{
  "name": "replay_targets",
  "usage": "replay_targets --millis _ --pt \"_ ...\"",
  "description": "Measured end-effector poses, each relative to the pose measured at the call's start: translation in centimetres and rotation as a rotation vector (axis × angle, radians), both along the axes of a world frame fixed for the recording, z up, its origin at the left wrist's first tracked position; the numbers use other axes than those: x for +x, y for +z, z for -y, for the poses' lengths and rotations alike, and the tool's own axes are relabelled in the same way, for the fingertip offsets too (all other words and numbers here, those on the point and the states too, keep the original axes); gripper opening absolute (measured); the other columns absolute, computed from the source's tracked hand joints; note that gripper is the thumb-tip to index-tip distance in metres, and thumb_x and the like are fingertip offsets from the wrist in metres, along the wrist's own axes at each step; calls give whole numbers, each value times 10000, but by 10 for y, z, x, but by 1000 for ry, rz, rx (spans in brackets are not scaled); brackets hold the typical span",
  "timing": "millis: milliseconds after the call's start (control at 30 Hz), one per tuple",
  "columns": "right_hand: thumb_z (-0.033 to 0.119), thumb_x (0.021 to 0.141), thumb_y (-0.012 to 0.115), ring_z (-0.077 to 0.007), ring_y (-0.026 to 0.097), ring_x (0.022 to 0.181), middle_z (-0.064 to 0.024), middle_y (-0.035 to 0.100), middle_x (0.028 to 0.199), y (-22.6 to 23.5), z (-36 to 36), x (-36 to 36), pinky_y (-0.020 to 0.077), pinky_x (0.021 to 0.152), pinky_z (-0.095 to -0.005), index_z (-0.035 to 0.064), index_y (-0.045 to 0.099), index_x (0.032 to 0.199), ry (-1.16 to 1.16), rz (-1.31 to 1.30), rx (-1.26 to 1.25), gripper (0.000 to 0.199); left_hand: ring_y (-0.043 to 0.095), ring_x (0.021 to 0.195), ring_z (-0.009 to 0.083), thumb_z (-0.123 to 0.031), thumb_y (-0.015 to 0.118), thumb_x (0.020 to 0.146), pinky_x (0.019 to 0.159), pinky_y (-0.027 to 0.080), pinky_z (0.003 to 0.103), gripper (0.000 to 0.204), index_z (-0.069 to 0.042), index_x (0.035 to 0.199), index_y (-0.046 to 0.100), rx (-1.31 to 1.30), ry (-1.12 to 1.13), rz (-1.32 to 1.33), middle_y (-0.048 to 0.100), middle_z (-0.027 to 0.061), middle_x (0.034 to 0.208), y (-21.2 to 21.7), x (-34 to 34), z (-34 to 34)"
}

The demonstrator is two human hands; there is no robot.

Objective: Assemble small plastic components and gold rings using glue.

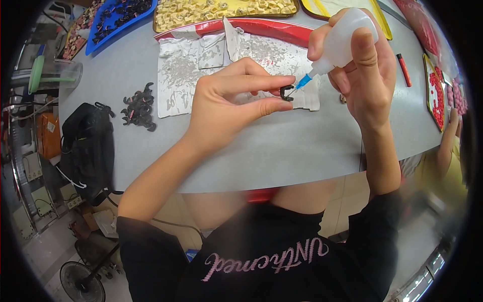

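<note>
Between the thumb and forefinger of my left hand [229, 100] is a small black curved piece [286, 93], its open side facing right. My right hand [372, 70] grips a white squeeze bottle [350, 38] tilted downward to the left. The bottle's blue-based needle tip [304, 81] reaches into or right beside the piece's opening; whether it touches I cannot tell. Under my left hand lies a white sheet [176, 75] spotted with grey marks. To the left of it, a small heap of similar black pieces [138, 108] rests on the grey table [241, 161].
A blue tray [93, 43] of dark pieces and a tray of cream-coloured pieces [226, 12] stand at the back. A black bag [88, 146] sits at the left edge. On the right are a red marker [404, 70], a tray of red pieces [435, 95] and another person's arm [448, 138].
</note>
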State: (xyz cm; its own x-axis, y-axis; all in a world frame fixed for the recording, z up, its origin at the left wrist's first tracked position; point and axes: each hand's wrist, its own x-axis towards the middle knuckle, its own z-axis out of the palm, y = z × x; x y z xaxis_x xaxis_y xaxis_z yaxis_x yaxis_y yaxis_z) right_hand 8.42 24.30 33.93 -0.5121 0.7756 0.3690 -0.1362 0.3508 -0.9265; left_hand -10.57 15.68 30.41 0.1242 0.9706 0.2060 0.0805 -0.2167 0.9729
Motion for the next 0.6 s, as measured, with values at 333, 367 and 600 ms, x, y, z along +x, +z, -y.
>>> replay_targets --millis 333,367,600 --pt "390 985 408 -14 329 457 -135 624 872 2 -2 1 272 416 -152 16 472 1046 39 -47 -15 385 485 773 110 68 738 691 704 411 215 389 6 1069 674 -5 0 10 572 36 852 -3 0 1" --pt "423 980 398 -20 357 473 -120 624 832 2 -4 -1 271 411 -159 18 469 1028 -4 -62 -18 414 508 755 90 7 757 695 667 403 214 349 -51 1035 701 15 42 24 591 13 817 -6 0 1" --pt "382 971 443 -36 452 537 -116 632 858 3 -11 -10 330 438 -163 25 465 1038 -407 -138 13 364 488 705 75 53 739 713 657 406 203 362 -44 1057 683 297 423 -30 567 2 836 -3 -8 -5"
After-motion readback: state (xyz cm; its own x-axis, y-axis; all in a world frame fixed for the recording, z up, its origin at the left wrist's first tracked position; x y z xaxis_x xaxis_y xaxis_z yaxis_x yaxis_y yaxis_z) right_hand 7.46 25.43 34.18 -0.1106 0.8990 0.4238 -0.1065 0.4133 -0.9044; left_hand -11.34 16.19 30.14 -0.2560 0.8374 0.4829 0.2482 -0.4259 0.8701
